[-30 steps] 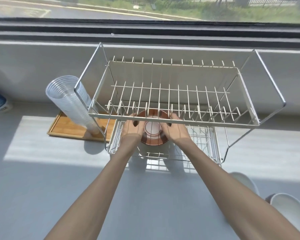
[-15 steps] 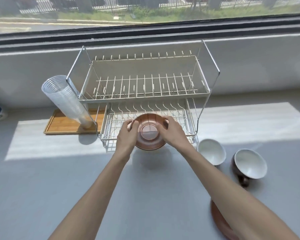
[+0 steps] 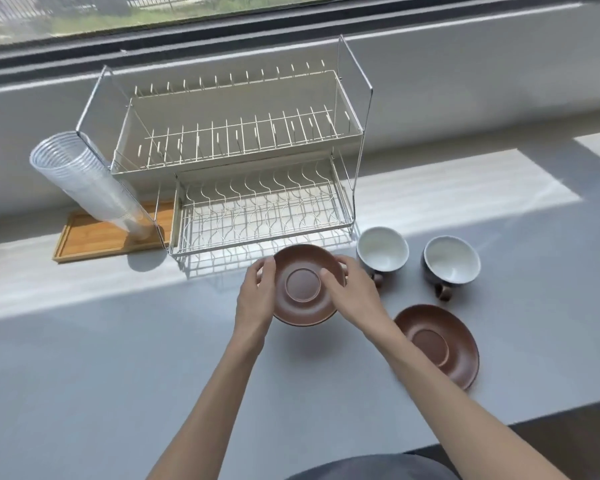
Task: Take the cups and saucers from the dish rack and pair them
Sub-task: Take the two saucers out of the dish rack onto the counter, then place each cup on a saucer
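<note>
A brown saucer (image 3: 303,289) is held just above the grey counter in front of the dish rack (image 3: 243,157). My left hand (image 3: 257,299) grips its left rim and my right hand (image 3: 352,292) grips its right rim, thumb on top. Both wire tiers of the rack hold nothing. Two cups with white insides stand upright to the right of the rack: one cup (image 3: 381,252) beside my right hand, the other cup (image 3: 451,259) further right. A second brown saucer (image 3: 440,344) lies flat on the counter near my right forearm.
A tilted stack of clear plastic cups (image 3: 84,181) leans on a wooden tray (image 3: 94,237) left of the rack. A wall ledge and window run behind. The counter's front edge (image 3: 499,419) is at the lower right.
Both hands have drawn the saucer out of the rack's lower tier and brought it toward me over the counter. The view has tilted down, showing both cups and the other saucer.
</note>
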The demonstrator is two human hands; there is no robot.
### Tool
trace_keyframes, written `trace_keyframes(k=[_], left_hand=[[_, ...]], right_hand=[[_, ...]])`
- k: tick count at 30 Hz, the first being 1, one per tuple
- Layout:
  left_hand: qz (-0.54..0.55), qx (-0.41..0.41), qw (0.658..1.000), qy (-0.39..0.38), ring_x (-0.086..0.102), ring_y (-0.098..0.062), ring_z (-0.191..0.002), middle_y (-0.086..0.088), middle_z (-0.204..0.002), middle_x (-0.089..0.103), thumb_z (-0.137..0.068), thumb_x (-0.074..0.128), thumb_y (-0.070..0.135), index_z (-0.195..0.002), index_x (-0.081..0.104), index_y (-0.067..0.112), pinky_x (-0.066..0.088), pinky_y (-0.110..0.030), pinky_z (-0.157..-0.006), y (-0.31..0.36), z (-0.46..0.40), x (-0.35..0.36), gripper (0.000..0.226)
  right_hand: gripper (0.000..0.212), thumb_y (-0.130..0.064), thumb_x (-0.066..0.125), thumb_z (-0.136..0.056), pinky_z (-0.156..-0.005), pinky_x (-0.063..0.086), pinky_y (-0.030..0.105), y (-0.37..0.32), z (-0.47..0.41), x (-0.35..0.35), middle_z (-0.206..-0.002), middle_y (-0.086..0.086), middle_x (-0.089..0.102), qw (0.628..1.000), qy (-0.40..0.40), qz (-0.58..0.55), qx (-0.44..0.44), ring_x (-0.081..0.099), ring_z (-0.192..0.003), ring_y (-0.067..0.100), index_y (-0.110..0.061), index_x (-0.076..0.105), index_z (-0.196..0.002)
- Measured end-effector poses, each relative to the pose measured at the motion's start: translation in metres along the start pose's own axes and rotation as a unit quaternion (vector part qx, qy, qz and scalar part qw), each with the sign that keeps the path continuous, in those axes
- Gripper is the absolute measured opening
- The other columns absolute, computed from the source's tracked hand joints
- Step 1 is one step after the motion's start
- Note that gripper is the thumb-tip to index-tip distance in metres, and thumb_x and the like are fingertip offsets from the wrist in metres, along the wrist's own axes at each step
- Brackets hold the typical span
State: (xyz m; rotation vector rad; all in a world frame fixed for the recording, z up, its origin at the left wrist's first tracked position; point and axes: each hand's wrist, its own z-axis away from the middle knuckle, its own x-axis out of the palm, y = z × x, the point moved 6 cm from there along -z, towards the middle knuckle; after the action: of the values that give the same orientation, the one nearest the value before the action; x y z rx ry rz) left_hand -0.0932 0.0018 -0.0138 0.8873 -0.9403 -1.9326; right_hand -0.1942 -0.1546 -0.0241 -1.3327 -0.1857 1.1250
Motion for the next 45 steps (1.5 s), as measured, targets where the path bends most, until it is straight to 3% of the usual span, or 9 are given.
trace_keyframes(k=[5,14,19,26,30,32,35,39,45], left_hand=[[0.008,-0.021,0.999,-0.026,0.056,-0.018,-0.124,0.011,-0.131,0.059,-0.091,0.041,0.068,-0.132,0.054,0.037,0.044,-0.047,-0.110,-0.032,0.015,0.018,0.053],[0.007,-0.053,0.997,-0.048,0.050,-0.018,-0.133,0.006,-0.141,0.054,-0.086,0.038,0.073,-0.140,0.051,0.030,0.039,-0.049,-0.114,-0.057,0.030,0.040,0.070],[-0.002,-0.063,0.997,-0.052,0.051,-0.018,-0.133,0.006,-0.143,0.055,-0.070,0.037,0.082,-0.139,0.052,0.031,0.038,-0.048,-0.114,-0.061,0.031,0.045,0.087],[-0.033,-0.067,0.996,-0.051,0.053,-0.018,-0.130,0.010,-0.139,0.057,-0.079,0.035,0.080,-0.134,0.054,0.034,0.040,-0.048,-0.113,-0.067,0.034,0.049,0.074],[-0.073,-0.029,0.994,-0.070,0.051,-0.012,-0.126,0.011,-0.139,0.055,-0.097,0.041,0.062,-0.138,0.053,0.028,0.037,-0.030,-0.106,-0.065,0.034,0.053,0.055],[-0.127,-0.005,0.988,-0.088,0.051,-0.011,-0.123,0.009,-0.141,0.055,-0.098,0.046,0.056,-0.140,0.052,0.025,0.039,-0.028,-0.101,-0.065,0.031,0.054,0.053],[-0.290,0.022,0.949,-0.121,0.049,-0.018,-0.133,0.003,-0.150,0.048,-0.092,0.046,0.061,-0.144,0.047,0.026,0.042,-0.041,-0.110,-0.065,0.026,0.054,0.062],[-0.520,0.075,0.838,-0.145,0.046,-0.026,-0.136,-0.001,-0.153,0.042,-0.096,0.039,0.060,-0.149,0.040,0.029,0.043,-0.042,-0.105,-0.049,0.021,0.061,0.062],[-0.623,0.183,0.741,-0.170,0.050,-0.025,-0.130,0.001,-0.148,0.049,-0.099,0.036,0.056,-0.149,0.037,0.033,0.044,-0.040,-0.098,0.003,0.027,0.100,0.056]], right_hand=[[0.053,-0.047,0.056,-0.089,-0.106,0.042,0.042,0.040,0.026,-0.005,-0.134,-0.001,0.058,0.999,0.014,-0.006,0.035,0.053,-0.125,0.017,-0.022,0.050,-0.134],[0.053,-0.047,0.054,-0.092,-0.111,0.036,0.037,0.083,0.050,-0.009,-0.143,0.003,0.050,0.996,0.021,-0.005,0.085,0.044,-0.135,0.019,-0.026,0.045,-0.140],[0.053,-0.047,0.053,-0.092,-0.110,0.036,0.036,0.091,0.055,-0.007,-0.143,0.004,0.049,0.995,0.009,-0.008,0.097,0.044,-0.135,0.019,-0.026,0.044,-0.140],[0.053,-0.046,0.053,-0.094,-0.111,0.034,0.035,0.093,0.058,-0.008,-0.144,0.005,0.047,0.996,-0.004,-0.002,0.090,0.042,-0.135,0.019,-0.025,0.042,-0.141],[0.053,-0.044,0.051,-0.095,-0.108,0.033,0.032,0.092,0.059,-0.010,-0.144,0.006,0.044,0.995,-0.024,0.016,0.091,0.043,-0.133,0.020,-0.025,0.040,-0.143],[0.052,-0.044,0.051,-0.095,-0.107,0.034,0.033,0.091,0.059,-0.012,-0.143,0.007,0.045,0.994,-0.043,0.038,0.091,0.044,-0.132,0.022,-0.026,0.040,-0.143],[0.050,-0.047,0.049,-0.094,-0.105,0.040,0.039,0.090,0.055,-0.018,-0.135,0.005,0.055,0.990,-0.069,0.089,0.083,0.048,-0.129,0.024,-0.026,0.045,-0.139],[0.051,-0.049,0.048,-0.091,-0.105,0.041,0.042,0.084,0.047,-0.036,-0.138,0.001,0.057,0.981,-0.108,0.145,0.070,0.050,-0.129,0.021,-0.026,0.047,-0.137],[0.052,-0.048,0.044,-0.095,-0.100,0.042,0.041,0.068,0.041,-0.090,-0.135,0.005,0.057,0.962,-0.088,0.257,0.030,0.051,-0.126,0.027,-0.027,0.043,-0.142]])
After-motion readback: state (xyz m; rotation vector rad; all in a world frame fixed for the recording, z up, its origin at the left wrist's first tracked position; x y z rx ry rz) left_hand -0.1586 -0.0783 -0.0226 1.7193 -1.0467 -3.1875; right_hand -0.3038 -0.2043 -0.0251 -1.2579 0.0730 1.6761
